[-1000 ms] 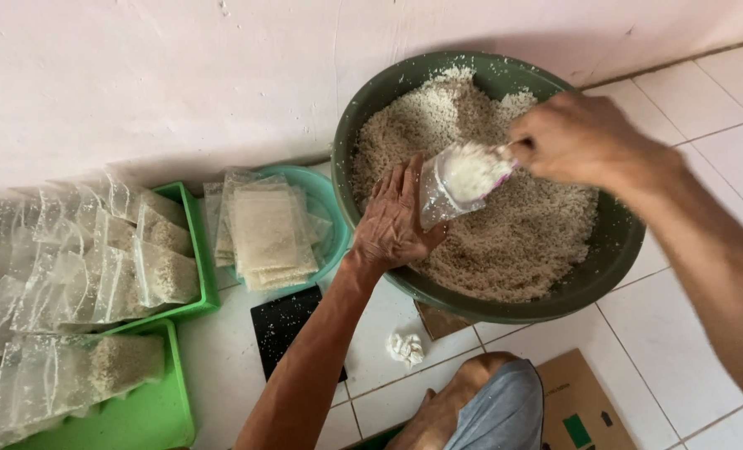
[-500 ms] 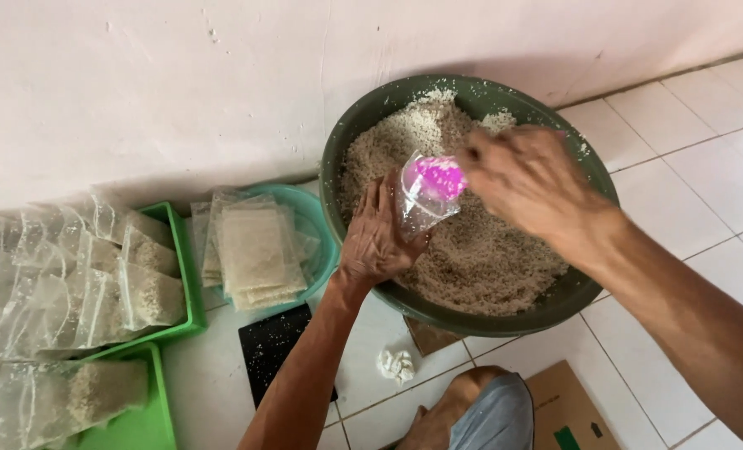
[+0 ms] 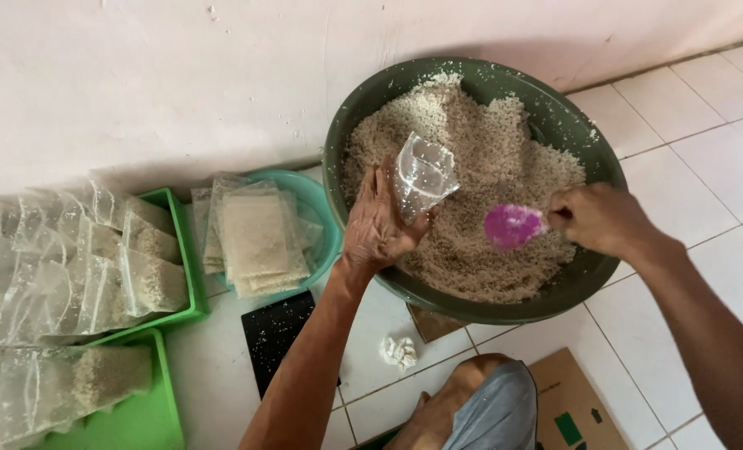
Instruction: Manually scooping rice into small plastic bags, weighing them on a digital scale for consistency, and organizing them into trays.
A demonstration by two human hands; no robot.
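The left hand [image 3: 378,225] reaches forward over the near rim of the big green basin [image 3: 588,154], palm down, and its fingers [image 3: 370,187] pinch a small clear plastic bag [image 3: 424,175] that stands open above the grain. The right hand [image 3: 600,218] comes in from the right side, and its fingers are clenched around the handle of a pink scoop [image 3: 511,225], which lies low on the white grain [image 3: 480,167] near the basin's front wall. The two hands are apart, with bare grain between them. The basin stands on the tiled floor [image 3: 705,125], close to the wall. To the left, just beside it, a teal bowl [image 3: 321,208] holds flat filled bags [image 3: 255,237]; further left, green trays [image 3: 184,267] carry more bags. A black scale [image 3: 275,333] lies on the floor near the left forearm.
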